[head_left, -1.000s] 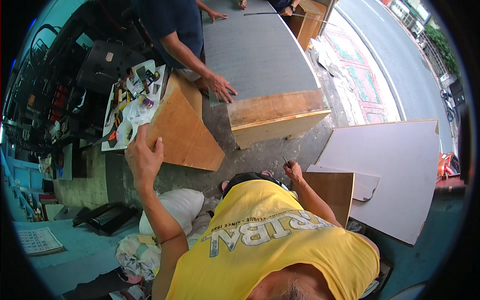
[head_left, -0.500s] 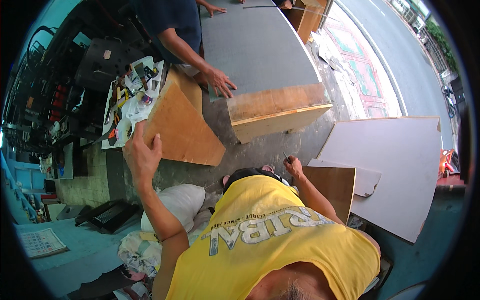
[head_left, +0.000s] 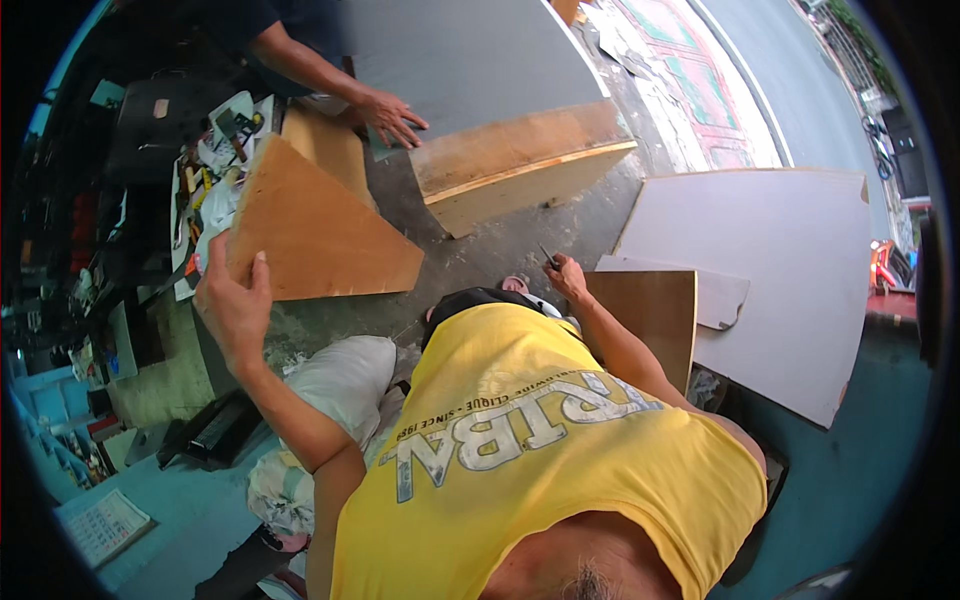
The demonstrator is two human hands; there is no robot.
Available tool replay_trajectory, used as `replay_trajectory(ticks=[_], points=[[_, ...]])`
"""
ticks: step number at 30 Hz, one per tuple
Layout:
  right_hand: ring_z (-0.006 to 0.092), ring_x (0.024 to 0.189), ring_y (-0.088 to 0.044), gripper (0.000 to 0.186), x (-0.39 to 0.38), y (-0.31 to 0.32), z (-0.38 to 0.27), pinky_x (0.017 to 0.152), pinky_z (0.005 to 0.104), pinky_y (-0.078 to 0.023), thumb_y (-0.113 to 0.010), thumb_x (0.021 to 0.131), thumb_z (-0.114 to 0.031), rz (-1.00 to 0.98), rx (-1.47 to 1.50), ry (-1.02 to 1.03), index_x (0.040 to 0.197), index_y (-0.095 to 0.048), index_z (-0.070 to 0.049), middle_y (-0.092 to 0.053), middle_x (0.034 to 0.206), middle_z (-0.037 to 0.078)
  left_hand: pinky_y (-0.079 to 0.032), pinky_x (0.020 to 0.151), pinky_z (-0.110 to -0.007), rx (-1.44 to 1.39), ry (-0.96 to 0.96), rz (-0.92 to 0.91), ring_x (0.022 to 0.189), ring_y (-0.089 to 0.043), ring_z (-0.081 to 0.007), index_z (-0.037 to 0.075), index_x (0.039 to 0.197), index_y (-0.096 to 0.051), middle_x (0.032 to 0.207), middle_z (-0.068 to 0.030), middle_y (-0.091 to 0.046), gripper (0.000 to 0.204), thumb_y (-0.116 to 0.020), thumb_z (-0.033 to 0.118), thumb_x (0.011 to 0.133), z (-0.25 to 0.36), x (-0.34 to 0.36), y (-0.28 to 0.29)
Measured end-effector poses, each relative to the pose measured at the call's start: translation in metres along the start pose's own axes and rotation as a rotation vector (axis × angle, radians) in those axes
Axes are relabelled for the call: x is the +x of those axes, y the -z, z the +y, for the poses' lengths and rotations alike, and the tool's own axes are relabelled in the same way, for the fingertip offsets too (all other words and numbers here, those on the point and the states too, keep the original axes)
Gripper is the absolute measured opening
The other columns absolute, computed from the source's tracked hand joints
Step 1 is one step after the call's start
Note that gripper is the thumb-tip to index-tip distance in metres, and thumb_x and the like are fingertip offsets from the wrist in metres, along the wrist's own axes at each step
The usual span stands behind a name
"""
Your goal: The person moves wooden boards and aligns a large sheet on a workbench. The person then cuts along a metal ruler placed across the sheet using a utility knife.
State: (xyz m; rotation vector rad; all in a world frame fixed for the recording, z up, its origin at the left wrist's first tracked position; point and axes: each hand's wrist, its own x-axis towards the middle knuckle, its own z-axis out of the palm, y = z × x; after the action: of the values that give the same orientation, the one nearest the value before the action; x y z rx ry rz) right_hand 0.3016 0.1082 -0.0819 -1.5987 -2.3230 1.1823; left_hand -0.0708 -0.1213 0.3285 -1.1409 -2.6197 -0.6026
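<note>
My left hand (head_left: 235, 285) grips the left edge of a tapered brown plywood board (head_left: 315, 225), thumb on its face. The board stands in front of a worktop (head_left: 182, 210) cluttered with hand tools and white bags. Low on the right of my body, my right hand (head_left: 566, 273) is closed on a slim metal tool (head_left: 550, 257) with a dark handle; its exact kind is too small to tell. Beyond, a long grey panel (head_left: 470, 60) adjoins a wooden box piece (head_left: 520, 160), where a co-worker's hand (head_left: 390, 118) rests with fingers spread at the panel's corner.
A large white board (head_left: 760, 290) and a brown panel (head_left: 650, 315) lean at my right. A white sack (head_left: 350, 385) lies at my left, above a teal ledge with papers. A road (head_left: 800, 70) runs beyond the doorway; dark shelving lines the left.
The view has shifted, so the surroundings sit higher and further left in the picture. My left hand and its board moved with them. The far co-worker's hands have left view; both my hands keep their holds.
</note>
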Motion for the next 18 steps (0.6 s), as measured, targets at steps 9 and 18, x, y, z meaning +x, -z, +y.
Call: replay_trajectory(ticks=[9, 18], points=[[0.0398, 0.108, -0.055, 0.040, 0.045, 0.027, -0.043, 0.093, 0.0445, -0.045, -0.054, 0.090, -0.016, 0.298, -0.061, 0.361, 0.130, -0.052, -0.009, -0.059, 0.116, 0.023, -0.049, 0.080, -0.042, -0.034, -0.021, 0.025, 0.095, -0.064, -0.0365, 0.003, 0.113, -0.055, 0.101, -0.0191, -0.066, 0.037, -0.067, 0.005, 0.078, -0.008, 0.003, -0.004], [0.0387, 0.130, -0.040, 0.049, 0.230, 0.085, -0.072, 0.108, 0.0464, -0.032, -0.053, 0.090, -0.020, 0.606, -0.299, 0.376, 0.132, -0.046, 0.003, -0.046, 0.136, 0.024, -0.047, 0.084, -0.039, 0.031, 0.052, -0.019, 0.095, -0.064, -0.0317, 0.000, 0.113, -0.055, 0.102, -0.0182, -0.065, 0.035, -0.067, 0.008, 0.082, -0.019, 0.009, 0.003]])
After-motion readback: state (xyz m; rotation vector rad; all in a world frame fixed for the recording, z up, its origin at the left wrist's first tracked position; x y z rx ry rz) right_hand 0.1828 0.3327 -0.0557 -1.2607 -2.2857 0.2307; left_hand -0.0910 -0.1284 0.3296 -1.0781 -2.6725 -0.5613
